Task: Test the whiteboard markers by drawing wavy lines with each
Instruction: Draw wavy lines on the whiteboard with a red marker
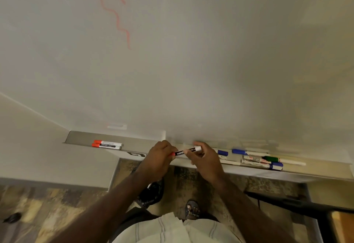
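The whiteboard [191, 60] fills most of the view, with two faint red wavy lines [116, 18] drawn at its upper left. Along its bottom edge runs the marker tray [145, 145], a long shallow ledge. At the tray's left end two red-capped markers [107, 144] lie side by side, touching, caps to the left. At its right end a loose cluster of markers [262, 159] lies overlapping: several blue-capped ones, one green-capped, and white barrels with red print.

Both hands meet just in front of the tray's middle, sharing one marker [188, 150], held roughly level. The left hand [160, 156] is curled around its red-capped end, with only a sliver of red showing. The right hand [206, 161] pinches the black-and-white barrel between thumb and fingers, the white tail end sticking out past them.

Below, a sandalled foot [192, 209] stands on the patterned floor [47, 214].
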`<state>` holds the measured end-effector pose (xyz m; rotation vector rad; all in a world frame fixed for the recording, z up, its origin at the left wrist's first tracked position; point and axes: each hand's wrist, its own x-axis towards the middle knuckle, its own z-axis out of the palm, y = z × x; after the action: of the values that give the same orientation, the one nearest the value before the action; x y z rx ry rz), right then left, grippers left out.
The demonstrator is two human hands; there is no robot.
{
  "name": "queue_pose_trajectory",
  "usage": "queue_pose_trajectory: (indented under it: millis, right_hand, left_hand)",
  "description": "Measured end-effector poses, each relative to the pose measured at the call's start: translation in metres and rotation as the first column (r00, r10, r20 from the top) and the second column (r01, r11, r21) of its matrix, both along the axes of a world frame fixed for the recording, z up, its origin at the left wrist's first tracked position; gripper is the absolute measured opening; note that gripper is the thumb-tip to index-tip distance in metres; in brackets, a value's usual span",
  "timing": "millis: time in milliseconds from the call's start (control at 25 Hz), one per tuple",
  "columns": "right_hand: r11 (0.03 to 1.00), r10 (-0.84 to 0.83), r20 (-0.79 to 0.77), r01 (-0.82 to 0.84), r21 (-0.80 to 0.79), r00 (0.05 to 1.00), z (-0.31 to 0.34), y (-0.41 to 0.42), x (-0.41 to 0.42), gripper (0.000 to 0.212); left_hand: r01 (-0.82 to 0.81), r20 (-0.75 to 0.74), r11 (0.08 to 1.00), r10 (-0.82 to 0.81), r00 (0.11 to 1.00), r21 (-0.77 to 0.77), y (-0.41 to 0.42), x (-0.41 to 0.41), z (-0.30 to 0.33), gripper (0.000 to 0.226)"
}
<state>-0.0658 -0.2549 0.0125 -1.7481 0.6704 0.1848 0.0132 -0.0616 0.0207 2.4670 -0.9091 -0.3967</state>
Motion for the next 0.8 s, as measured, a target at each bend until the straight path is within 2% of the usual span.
queue_pose_trajectory:
  millis: [80, 160, 240, 360, 480, 800]
  right_hand:
    - [0.972, -0.107, -0.044, 0.114, 0.207, 0.993, 0.004, 0.009, 0.002, 0.040]
    - [0.871, -0.200, -0.071, 0.211, 0.444, 0.977, 0.015, 0.016, 0.002, 0.034]
    - [0.760, -0.226, -0.068, 0.219, 0.612, 0.972, 0.027, 0.020, 0.001, 0.039]
    - [0.767, -0.142, -0.069, 0.154, 0.623, 0.987, 0.047, 0.034, -0.006, 0.041]
    - [0.779, -0.150, -0.059, 0.154, 0.607, 0.987, 0.061, 0.049, -0.012, 0.039]
    - [0.741, -0.109, -0.011, 0.089, 0.666, 0.994, 0.089, 0.077, -0.034, 0.033]
  left_hand:
    - [-0.021, -0.032, 0.996, 0.018, 0.999, -0.088, 0.006, -0.004, 0.005, 0.024]
    - [-0.043, -0.083, 0.986, 0.030, 0.996, -0.163, 0.014, -0.005, 0.011, 0.025]
    - [-0.020, -0.106, 0.976, -0.003, 0.994, -0.216, 0.020, -0.006, 0.019, 0.027]
    - [0.043, -0.093, 0.954, -0.073, 0.993, -0.297, 0.028, -0.015, 0.038, 0.024]
    - [0.076, -0.092, 0.943, -0.112, 0.990, -0.324, 0.036, -0.020, 0.055, 0.020]
    - [0.102, -0.243, 0.908, -0.214, 0.946, -0.406, 0.062, -0.038, 0.100, 0.020]
